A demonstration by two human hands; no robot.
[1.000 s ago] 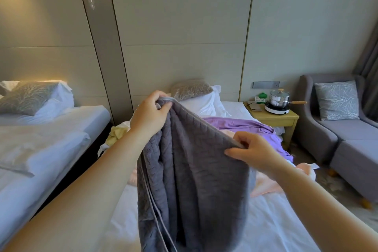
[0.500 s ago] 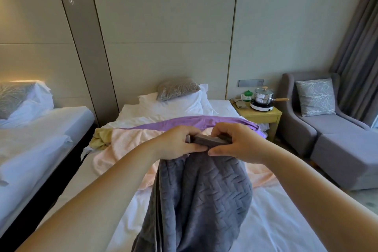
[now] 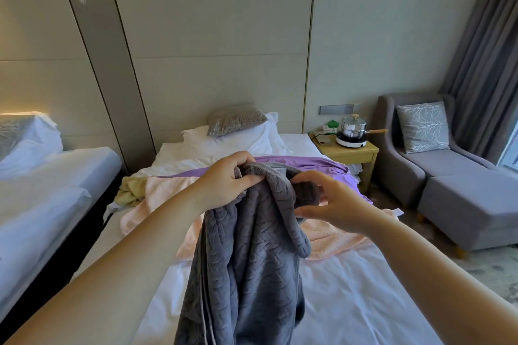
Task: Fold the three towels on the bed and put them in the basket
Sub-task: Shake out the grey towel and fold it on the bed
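Over the bed's (image 3: 350, 288) near end, L hand (image 3: 227, 179) grips grey towel (image 3: 252, 260) by its hem; R hand (image 3: 333, 202) fingers half-curled round a fold, grip unclear. Looks soft, floppy: pinch corners.

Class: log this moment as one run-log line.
left hand: grips top of grey quilted towel | right hand: curved round its fold, grip unclear | pink towel: on bed

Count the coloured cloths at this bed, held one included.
4: gray towel in the left hand and right hand, pink towel spread across the bed, purple cloth behind it, yellow cloth bunched at the left edge. Others may hide underneath.
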